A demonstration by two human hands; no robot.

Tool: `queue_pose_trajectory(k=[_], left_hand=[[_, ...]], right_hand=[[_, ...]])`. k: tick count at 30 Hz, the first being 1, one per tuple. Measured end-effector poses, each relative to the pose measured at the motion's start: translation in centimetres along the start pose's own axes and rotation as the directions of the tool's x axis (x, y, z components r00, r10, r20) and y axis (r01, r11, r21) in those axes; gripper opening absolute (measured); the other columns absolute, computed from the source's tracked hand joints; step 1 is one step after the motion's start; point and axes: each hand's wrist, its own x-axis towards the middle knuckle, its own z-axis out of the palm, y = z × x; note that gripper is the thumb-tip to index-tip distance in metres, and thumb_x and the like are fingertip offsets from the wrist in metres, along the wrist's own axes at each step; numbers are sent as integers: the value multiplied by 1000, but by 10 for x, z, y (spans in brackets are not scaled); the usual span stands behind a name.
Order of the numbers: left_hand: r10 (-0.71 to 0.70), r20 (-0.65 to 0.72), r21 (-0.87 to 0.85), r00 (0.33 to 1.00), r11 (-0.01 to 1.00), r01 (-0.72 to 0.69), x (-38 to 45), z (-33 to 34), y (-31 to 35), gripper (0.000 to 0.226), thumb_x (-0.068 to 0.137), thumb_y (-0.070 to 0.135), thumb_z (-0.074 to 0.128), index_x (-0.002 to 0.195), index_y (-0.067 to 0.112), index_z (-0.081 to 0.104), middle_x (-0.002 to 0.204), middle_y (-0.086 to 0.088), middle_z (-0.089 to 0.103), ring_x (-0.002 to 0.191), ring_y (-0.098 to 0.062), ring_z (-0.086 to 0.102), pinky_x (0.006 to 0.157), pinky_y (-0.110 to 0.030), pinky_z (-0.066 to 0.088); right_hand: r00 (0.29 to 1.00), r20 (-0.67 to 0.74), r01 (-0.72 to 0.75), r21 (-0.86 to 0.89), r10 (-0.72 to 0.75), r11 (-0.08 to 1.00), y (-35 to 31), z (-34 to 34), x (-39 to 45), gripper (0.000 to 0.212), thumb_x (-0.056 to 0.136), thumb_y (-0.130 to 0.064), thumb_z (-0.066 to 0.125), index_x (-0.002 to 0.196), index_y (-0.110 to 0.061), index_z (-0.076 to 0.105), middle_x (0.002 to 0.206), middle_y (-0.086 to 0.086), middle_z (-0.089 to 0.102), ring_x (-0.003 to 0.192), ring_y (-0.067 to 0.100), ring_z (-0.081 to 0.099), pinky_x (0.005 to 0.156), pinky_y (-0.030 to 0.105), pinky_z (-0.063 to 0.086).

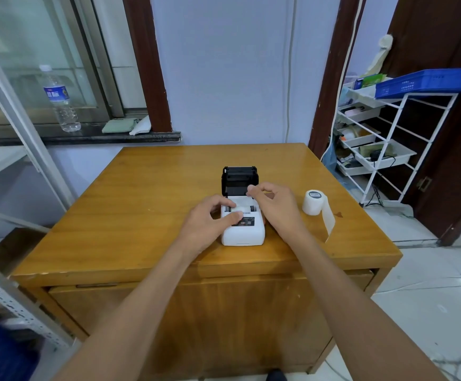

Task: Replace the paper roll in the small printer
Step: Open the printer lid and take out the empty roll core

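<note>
Two bare forearms reach in from the bottom edge toward the middle of the wooden worktop (pixel 147 188), where the small white printer (pixel 242 232) sits with its black lid (pixel 239 180) standing open at the far side. The left hand (pixel 210 220) rests on the printer's left side, fingers loosely curled over the paper slot and thumb lying across the top panel; it steadies the body without closing around anything. The right hand (pixel 272 203) hovers at the printer's right edge, thumb and forefinger pinched together near the open compartment, where white paper (pixel 241 201) shows; whether they actually grip the paper cannot be told. To the right, apart from the printer, a white paper roll (pixel 314 202) stands on end with a loose strip trailing toward the near edge.
</note>
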Motion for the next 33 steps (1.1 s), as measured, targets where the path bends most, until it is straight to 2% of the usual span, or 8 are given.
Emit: queue_pose_trajectory(k=[4, 9, 13, 16, 23, 27, 31, 33], left_hand=[[-3, -49, 20, 999, 1000, 4, 0, 2, 3, 23, 105, 32, 51, 100, 30, 74, 113, 10, 72, 108, -9, 64, 93, -36, 51], [7, -53, 54, 999, 999, -4, 1, 3, 2, 26, 106, 29, 49, 98, 30, 74, 113, 9, 70, 107, -9, 63, 91, -36, 50], [83, 14, 210, 996, 974, -84, -2, 5, 2, 33, 111, 35, 34, 97, 27, 64, 117, 6, 57, 104, -11, 59, 92, -44, 48], [83, 29, 277, 996, 957, -88, -2, 7, 3, 35, 111, 38, 28, 98, 23, 56, 115, 2, 53, 100, -20, 58, 90, -52, 49], [85, 19, 342, 996, 936, -86, 2, 9, 3, 33, 111, 35, 27, 96, 22, 53, 112, -1, 52, 96, -23, 58, 89, -53, 48], [89, 0, 351, 996, 933, -84, 0, 8, 6, 31, 111, 30, 30, 103, 21, 59, 116, 0, 55, 99, -22, 58, 87, -48, 47], [77, -18, 333, 997, 941, -67, 0, 8, 9, 29, 108, 28, 33, 102, 26, 61, 115, 2, 59, 99, -18, 57, 88, -45, 46], [76, -23, 335, 997, 940, -64, 0, 9, 9, 28, 107, 30, 32, 100, 28, 60, 112, 2, 58, 98, -18, 57, 87, -46, 47]], right_hand=[[999, 52, -14, -21, 15, 1000, 0, 3, 0, 35, 103, -42, 61, 86, -23, 86, 80, 9, 80, 74, 29, 69, 70, 38, 52], [998, 57, -12, -158, 22, 987, 0, 6, 3, 46, 108, -40, 50, 85, -22, 86, 56, -16, 67, 55, 4, 54, 62, 32, 41], [996, 90, 6, -301, 22, 954, -3, 7, 0, 60, 110, -48, 31, 87, -28, 83, 91, -7, 78, 85, 14, 67, 73, 37, 49], [995, 102, 36, -362, 1, 932, -2, 8, 0, 62, 112, -47, 26, 89, -27, 80, 97, -3, 77, 90, 18, 66, 74, 36, 43], [992, 126, 28, -247, 3, 969, 3, 8, 4, 46, 105, -43, 43, 81, -25, 78, 86, 0, 62, 84, 19, 62, 78, 44, 49], [956, 286, 5, -213, 58, 977, -3, -1, 10, 30, 96, -39, 57, 90, -24, 82, 98, 1, 74, 97, 19, 65, 87, 43, 52], [824, 519, -39, -352, 230, 935, -28, -20, 24, 13, 99, -37, 65, 93, -32, 76, 84, -7, 66, 55, 7, 57, 50, 24, 44], [789, 540, -8, -466, 292, 885, -39, -20, 31, 9, 97, -38, 70, 92, -32, 74, 85, -3, 66, 40, 5, 51, 45, 23, 41]])
